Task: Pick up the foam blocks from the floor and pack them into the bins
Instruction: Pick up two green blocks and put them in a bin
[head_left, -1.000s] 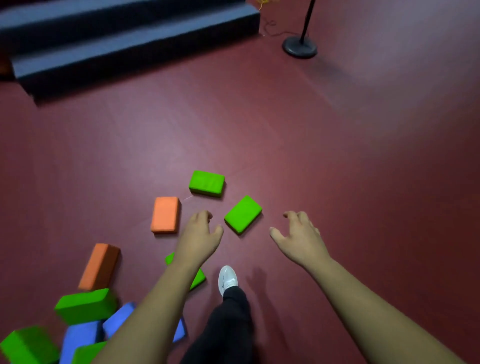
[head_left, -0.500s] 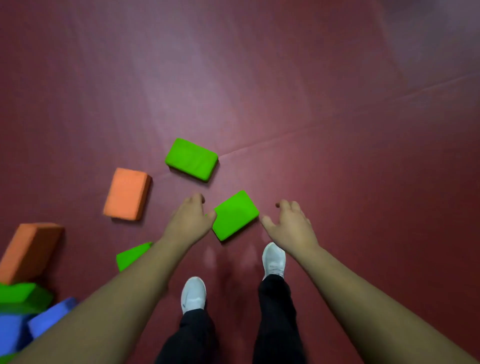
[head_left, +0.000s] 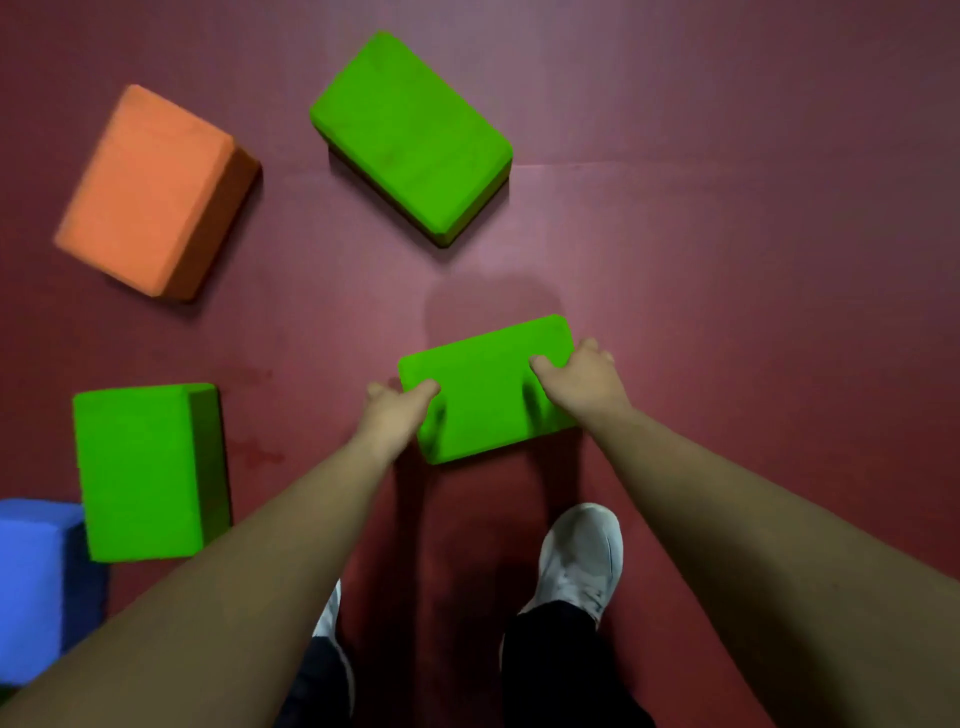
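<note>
Pickup of one foam block, at what appears an early stage of the task. Both hands clasp the near green block by its short ends. The left hand grips the left end with its thumb laid on top. The right hand grips the right end, thumb on top and fingers curled over the far edge. This block sits low over the red floor, just ahead of the feet; whether it has left the floor cannot be told.

Left to pack are a far green block, an orange block, a left green block and, just beside it, a blue block. No bin is in view, so the carry and the packing are judged still to come.

The left fingers are mostly hidden behind the hand and block. The blue block is cut off by the frame edge. The left shoe is mostly covered by the forearm, and the orange block's outline is blurred.
</note>
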